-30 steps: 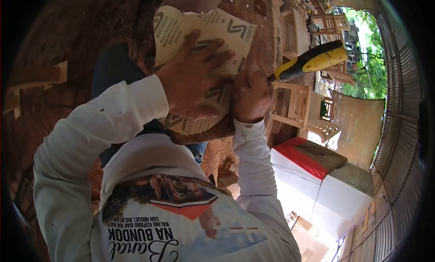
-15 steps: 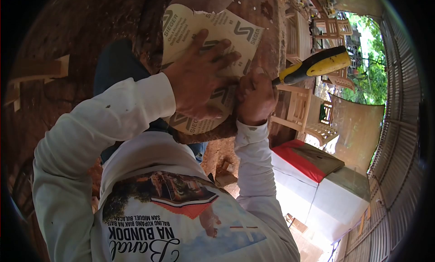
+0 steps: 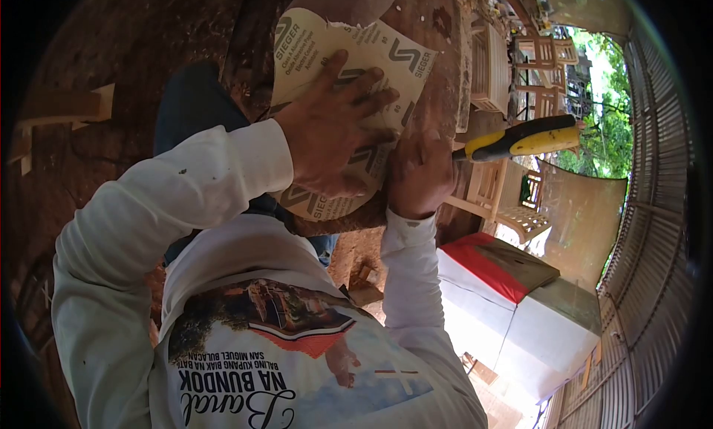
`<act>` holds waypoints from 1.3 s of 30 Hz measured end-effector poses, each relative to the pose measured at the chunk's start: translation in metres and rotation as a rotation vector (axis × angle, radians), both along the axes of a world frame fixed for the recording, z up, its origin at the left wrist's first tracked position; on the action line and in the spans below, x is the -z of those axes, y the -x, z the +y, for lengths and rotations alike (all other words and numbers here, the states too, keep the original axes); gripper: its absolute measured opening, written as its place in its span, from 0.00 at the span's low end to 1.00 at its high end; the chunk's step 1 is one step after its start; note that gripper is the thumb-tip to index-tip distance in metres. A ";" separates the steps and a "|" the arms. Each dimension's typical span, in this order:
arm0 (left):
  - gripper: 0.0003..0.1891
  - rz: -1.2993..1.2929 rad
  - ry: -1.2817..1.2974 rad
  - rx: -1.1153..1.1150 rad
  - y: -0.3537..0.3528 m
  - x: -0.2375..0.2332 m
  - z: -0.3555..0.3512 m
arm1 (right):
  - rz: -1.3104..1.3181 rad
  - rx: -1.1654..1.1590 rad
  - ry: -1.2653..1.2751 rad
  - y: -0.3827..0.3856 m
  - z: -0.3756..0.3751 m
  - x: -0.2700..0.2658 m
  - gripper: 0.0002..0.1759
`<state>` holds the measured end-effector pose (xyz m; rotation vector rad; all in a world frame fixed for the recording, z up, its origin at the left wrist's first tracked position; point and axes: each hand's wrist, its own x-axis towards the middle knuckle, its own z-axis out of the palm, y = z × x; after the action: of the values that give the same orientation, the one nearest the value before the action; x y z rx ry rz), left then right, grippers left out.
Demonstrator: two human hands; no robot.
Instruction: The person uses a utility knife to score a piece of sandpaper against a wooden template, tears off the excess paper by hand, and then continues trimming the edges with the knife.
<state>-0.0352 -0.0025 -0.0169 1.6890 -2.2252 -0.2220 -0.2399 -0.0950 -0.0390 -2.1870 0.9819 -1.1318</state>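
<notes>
A printed SIEGER paper sheet [image 3: 408, 58] lies face up on a brown wooden surface [image 3: 438, 73]. My left hand [image 3: 334, 132] rests flat on it, fingers spread, pressing it down. At the sheet's right edge, my right hand [image 3: 422, 173] is closed around the lower end of a tool with a yellow and black handle [image 3: 527, 139]. The handle points out to the right, and the tool's tip is hidden by my fingers and the sheet. Beyond the sheet's ragged top edge lies a smooth greyish-brown piece [image 3: 349, 2].
Wooden chairs [image 3: 523, 220] and stacked slatted wood [image 3: 490, 65] stand to the right. Below them is a white box-like object [image 3: 490, 318] with a red cover [image 3: 486, 269]. A wooden piece [image 3: 89, 106] is at far left. Corrugated sheeting [image 3: 661, 169] lines the right side.
The handle has swung lower and is more level. My right hand has shifted slightly down along the sheet's edge. The left hand keeps its place on the sheet; the whole view has shifted a little.
</notes>
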 end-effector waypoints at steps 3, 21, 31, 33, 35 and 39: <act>0.43 -0.006 0.020 -0.010 0.002 0.001 0.001 | 0.072 0.100 0.014 0.012 0.001 0.005 0.15; 0.42 0.000 -0.019 0.007 -0.001 0.000 -0.001 | -0.366 0.102 -0.507 -0.037 0.005 -0.034 0.19; 0.41 0.019 0.006 0.001 0.001 0.002 -0.001 | -0.088 -0.051 -0.029 -0.014 0.002 -0.004 0.05; 0.41 0.021 -0.007 -0.004 0.000 0.000 -0.001 | -0.018 -0.032 0.037 -0.013 0.000 -0.001 0.06; 0.42 0.022 -0.002 -0.003 0.001 0.001 -0.001 | 0.026 -0.027 0.031 -0.010 -0.002 -0.002 0.07; 0.43 0.040 0.011 -0.008 0.001 0.004 0.000 | -0.348 -0.026 -0.404 -0.019 0.008 -0.015 0.04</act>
<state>-0.0363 -0.0022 -0.0208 1.6723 -2.1866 -0.2390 -0.2207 -0.0871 -0.0242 -1.6159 0.9279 -1.1380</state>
